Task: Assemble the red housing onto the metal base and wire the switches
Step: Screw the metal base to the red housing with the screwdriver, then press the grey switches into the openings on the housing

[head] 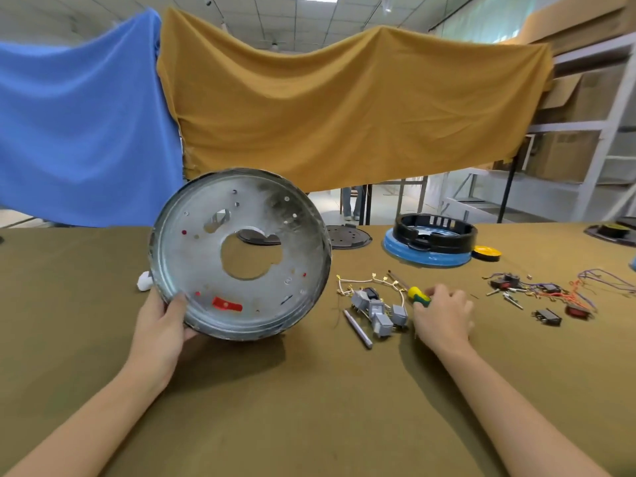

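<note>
A: Nearest the camera, what do the two hands do?

B: The left hand (pixel 161 321) grips the lower left rim of the metal base (pixel 239 253), thumb on its inner face and fingers behind it. The right hand (pixel 442 315) lies knuckles up on the table (pixel 309 407), its fingers curled round the yellow and green handle of a screwdriver (pixel 418 296).

A: How does the base sit?

B: It is tilted up on edge, its open side facing the camera and its lower rim touching the table. It is a round dish with a big hole in the middle and many small ones. Red shows through several holes, and a red tab (pixel 227 304) shows near the bottom; whether that is the housing behind it cannot be told.

A: And between the hands?

B: A cluster of grey switches (pixel 377 313) with white wires (pixel 371 282) lies just left of the right hand, and a thin metal rod (pixel 358 328) lies beside it.

A: Further right?

B: Loose black switches (pixel 547 316) and a tangle of coloured wires (pixel 585 287), well apart from the hand.

A: Beyond those?

B: A black ring (pixel 435 232) sits on a blue round part (pixel 426 254), with a yellow disc (pixel 487 253) just beside it and a dark perforated plate (pixel 347 235) to the left. Behind the table hang a blue cloth (pixel 79 132) and an ochre cloth (pixel 344 108).
</note>
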### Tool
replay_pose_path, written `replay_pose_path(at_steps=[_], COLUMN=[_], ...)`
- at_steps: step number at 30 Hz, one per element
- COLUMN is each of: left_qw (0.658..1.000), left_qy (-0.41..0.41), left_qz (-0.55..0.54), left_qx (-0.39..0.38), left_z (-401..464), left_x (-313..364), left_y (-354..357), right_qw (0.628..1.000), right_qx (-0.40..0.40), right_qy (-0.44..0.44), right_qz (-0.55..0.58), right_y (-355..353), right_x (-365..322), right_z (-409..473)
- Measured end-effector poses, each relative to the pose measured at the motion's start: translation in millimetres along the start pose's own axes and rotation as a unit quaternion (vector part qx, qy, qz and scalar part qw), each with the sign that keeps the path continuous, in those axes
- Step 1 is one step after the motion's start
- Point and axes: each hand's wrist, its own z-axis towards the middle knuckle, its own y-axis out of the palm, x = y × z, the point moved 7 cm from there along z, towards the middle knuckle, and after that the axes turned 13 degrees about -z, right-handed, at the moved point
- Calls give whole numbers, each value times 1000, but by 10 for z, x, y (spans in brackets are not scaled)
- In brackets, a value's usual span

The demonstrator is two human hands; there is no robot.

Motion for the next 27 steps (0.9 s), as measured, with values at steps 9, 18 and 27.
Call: replay_pose_path(at_steps=[9, 18, 27], left_qw=[983, 970, 966], left_qy=[166, 146, -54], left_qz=[82, 96, -31], left_qx=[19, -170, -249], left_z=[-88, -85, -103], left_x=[321, 270, 217], left_y=[-13, 139, 281], right_qw=[887, 735, 667], right_qx=[-145, -353, -338], right_qy=[-184, -115, -208], right_qz=[398, 567, 630], right_y=[-446, -28, -154], right_x=[-1040, -1251, -1250], right_z=[-803, -838, -792])
